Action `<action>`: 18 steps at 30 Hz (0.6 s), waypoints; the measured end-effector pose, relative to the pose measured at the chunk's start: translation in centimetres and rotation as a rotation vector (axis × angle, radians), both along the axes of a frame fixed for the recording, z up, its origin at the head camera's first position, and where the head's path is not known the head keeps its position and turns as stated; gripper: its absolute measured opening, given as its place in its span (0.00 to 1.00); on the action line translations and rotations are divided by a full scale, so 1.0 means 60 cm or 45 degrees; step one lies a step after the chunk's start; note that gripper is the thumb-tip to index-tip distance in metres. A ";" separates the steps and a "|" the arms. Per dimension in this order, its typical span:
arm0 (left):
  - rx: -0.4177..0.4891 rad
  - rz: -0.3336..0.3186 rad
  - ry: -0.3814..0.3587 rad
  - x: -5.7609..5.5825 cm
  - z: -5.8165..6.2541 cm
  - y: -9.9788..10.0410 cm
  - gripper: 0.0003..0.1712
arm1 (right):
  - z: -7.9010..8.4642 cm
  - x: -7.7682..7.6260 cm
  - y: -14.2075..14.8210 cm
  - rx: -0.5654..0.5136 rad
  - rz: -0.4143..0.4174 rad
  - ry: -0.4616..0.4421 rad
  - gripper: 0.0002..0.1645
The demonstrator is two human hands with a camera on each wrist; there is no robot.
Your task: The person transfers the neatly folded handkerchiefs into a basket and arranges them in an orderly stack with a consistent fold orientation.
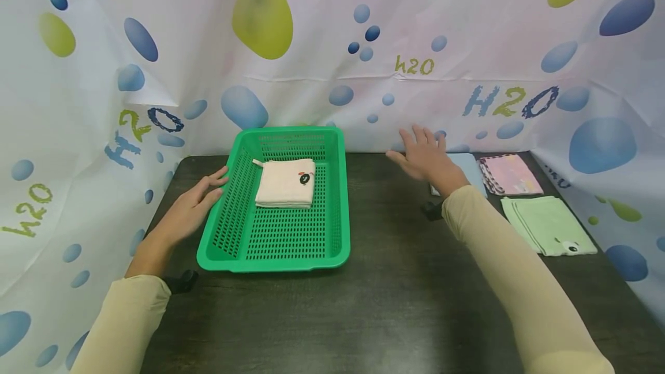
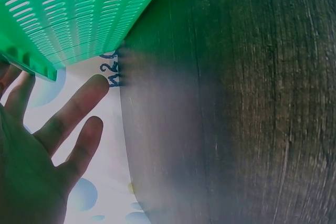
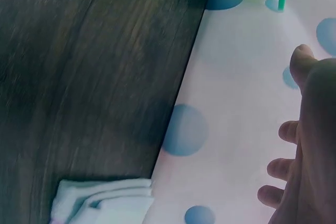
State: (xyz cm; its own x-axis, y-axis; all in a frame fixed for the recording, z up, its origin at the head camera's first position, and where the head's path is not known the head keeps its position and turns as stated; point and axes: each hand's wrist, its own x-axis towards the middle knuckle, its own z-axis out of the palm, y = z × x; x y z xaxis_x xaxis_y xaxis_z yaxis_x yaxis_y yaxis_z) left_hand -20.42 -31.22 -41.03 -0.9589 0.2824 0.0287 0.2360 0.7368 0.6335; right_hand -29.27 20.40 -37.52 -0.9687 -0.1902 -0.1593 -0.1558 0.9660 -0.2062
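In the head view a green plastic basket (image 1: 340, 201) stands on the dark table, and a folded white towel (image 1: 283, 183) with a small face print lies inside it. My left hand (image 1: 189, 212) rests its fingertips at the basket's left rim; the left wrist view shows its fingers (image 2: 73, 108) spread beside the slotted wall. Raised over the back of the table, my right hand (image 1: 423, 157) holds nothing, its fingers extended. Closest to it is a folded light blue towel (image 1: 470, 169), partly hidden behind that hand and forearm.
At the right lie a folded pink towel (image 1: 511, 175) with a checkered edge and a folded green towel (image 1: 553, 227) with an eye print. A white sheet (image 1: 312, 62) with blue and green drops hangs behind and beside the dark table (image 1: 332, 322).
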 end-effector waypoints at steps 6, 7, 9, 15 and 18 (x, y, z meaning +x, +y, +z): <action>0.007 -0.004 0.011 0.001 -0.001 -0.001 0.26 | -0.006 0.001 0.025 -0.014 -0.023 -0.030 0.51; 0.006 -0.003 0.014 0.001 -0.001 -0.002 0.26 | -0.007 0.000 0.029 -0.018 -0.025 -0.033 0.51; 0.005 -0.004 0.021 0.001 -0.002 -0.002 0.26 | -0.008 0.000 0.037 -0.014 -0.033 -0.035 0.51; 0.004 -0.007 0.027 0.001 -0.002 -0.003 0.27 | -0.016 0.005 0.056 0.015 -0.052 -0.032 0.50; -0.014 -0.006 0.030 0.002 -0.002 -0.003 0.28 | -0.024 0.009 0.065 0.044 -0.059 -0.048 0.52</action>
